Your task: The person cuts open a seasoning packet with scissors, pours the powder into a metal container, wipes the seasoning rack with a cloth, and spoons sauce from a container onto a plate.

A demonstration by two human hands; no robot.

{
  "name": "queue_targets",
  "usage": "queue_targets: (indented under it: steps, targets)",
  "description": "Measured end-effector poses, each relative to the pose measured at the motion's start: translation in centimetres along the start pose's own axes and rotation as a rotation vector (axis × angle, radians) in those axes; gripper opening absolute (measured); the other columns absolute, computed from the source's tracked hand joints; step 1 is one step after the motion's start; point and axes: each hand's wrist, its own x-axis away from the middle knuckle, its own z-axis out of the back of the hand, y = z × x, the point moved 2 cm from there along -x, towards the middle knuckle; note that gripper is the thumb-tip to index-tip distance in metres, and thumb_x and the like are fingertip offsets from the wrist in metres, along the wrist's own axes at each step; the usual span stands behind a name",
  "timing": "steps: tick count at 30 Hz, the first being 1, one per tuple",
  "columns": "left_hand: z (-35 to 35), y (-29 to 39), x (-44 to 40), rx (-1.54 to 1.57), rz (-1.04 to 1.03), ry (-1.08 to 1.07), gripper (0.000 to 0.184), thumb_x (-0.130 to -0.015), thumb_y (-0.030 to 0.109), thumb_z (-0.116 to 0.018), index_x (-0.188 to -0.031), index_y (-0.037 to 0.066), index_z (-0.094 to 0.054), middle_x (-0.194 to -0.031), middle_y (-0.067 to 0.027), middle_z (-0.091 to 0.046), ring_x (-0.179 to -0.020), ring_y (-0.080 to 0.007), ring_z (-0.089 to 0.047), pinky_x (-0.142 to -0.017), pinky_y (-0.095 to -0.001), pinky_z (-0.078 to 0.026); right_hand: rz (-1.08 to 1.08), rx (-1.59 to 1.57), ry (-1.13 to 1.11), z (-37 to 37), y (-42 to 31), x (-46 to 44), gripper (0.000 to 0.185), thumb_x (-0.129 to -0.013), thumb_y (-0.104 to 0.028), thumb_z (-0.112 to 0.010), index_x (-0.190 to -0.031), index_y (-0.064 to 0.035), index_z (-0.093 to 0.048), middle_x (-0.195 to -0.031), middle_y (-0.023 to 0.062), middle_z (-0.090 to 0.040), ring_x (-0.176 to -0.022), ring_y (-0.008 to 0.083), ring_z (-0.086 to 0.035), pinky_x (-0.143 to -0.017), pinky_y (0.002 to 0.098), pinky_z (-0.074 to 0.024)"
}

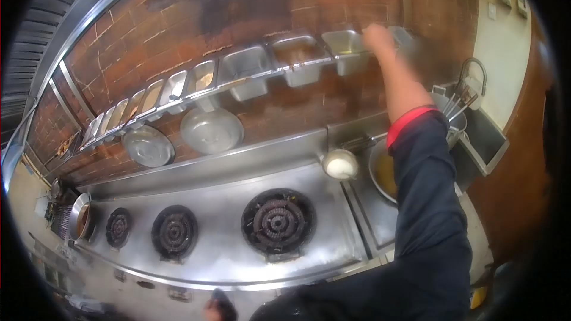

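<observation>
My right hand [379, 38] is raised at the right end of the wall rack, beside a metal pan of yellowish liquid [345, 43]. Its fingers look curled, but blur hides what they grip. A smeared grey shape [409, 44] shows just to the right of it. Low at the bottom edge, my left hand [212, 310] is only partly in view, against a dark object [225, 304] that I cannot identify. Its fingers appear closed.
Several metal pans, including one with brown contents [297, 53], line the rack. Below are two round metal lids [212, 131], a stove [214, 255] with three burners, a strainer with white contents [341, 166], a large pot [380, 169] and a tap [483, 74].
</observation>
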Motion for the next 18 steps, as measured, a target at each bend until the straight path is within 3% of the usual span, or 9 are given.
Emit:
queue_targets:
  steps: [6, 18]
  targets:
    - [1.0, 2.9, 0.4, 0.013, 0.225, -0.022, 0.029, -0.090, 0.013, -0.054, -0.115, 0.001, -0.062, -0.101, -0.0232, -0.063, -0.092, -0.0423, -0.059, -0.080, -0.0519, -0.047, -0.088, 0.024, -0.078, -2.3, 2.1, -2.1, 0.029, -0.091, -0.019, -0.053, -0.111, -0.0067, -0.070, -0.120, 0.0173, -0.065, -0.112, 0.0340, -0.062, -0.091, 0.0436, -0.0518]
    - [2.1, 2.7, 1.5, -0.005, 0.296, 0.004, 0.029, -0.090, 0.014, -0.054, -0.115, 0.002, -0.062, -0.100, -0.0231, -0.063, -0.092, -0.0426, -0.059, -0.080, -0.0520, -0.048, -0.091, 0.034, -0.097, -2.7, 3.1, -3.3, 0.030, -0.089, -0.021, -0.054, -0.110, -0.0072, -0.071, -0.119, 0.0164, -0.066, -0.113, 0.0338, -0.062, -0.092, 0.0434, -0.0512]
